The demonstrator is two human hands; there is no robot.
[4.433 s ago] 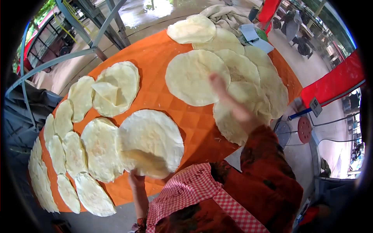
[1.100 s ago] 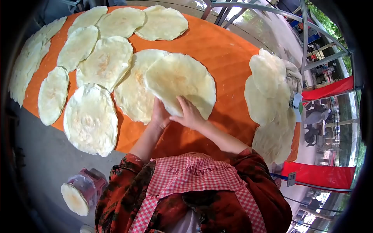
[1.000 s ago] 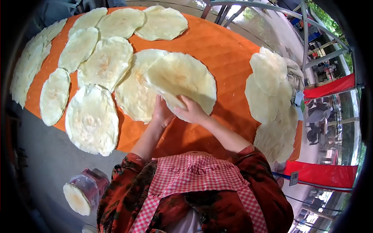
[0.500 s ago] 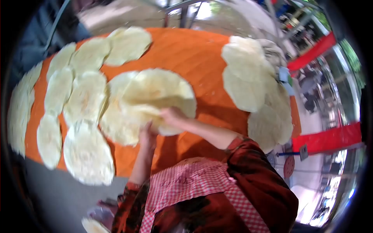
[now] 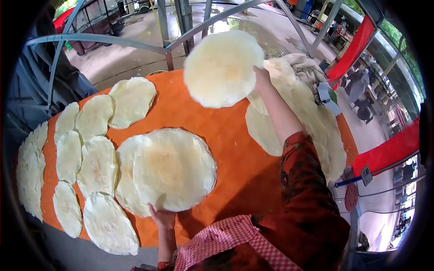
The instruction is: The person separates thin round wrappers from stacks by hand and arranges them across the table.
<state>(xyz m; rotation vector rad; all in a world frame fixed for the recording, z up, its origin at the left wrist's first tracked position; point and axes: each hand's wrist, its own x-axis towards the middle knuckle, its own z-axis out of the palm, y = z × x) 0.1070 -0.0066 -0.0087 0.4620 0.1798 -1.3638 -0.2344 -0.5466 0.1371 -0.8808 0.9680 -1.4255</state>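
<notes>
My right hand (image 5: 261,77) grips the right edge of a thin round flatbread (image 5: 224,68), raised over the far side of the orange tabletop (image 5: 230,144). Near me, my left hand (image 5: 162,217) touches the lower edge of another large flatbread (image 5: 175,169), its fingers partly hidden at the rim; whether they pinch it is unclear. That bread overlaps one (image 5: 129,180) to its left.
Overlapping flatbreads (image 5: 300,108) cover the table's right end, beside a crumpled cloth (image 5: 305,67) and a small paper (image 5: 328,97). More flatbreads (image 5: 97,165) lie on the left. Metal bars (image 5: 108,39) stand beyond the far edge.
The hands have moved apart. My right hand has lifted one flatbread off the near pile, away from me and to the right. My left hand stays by the near pile. The view has turned.
</notes>
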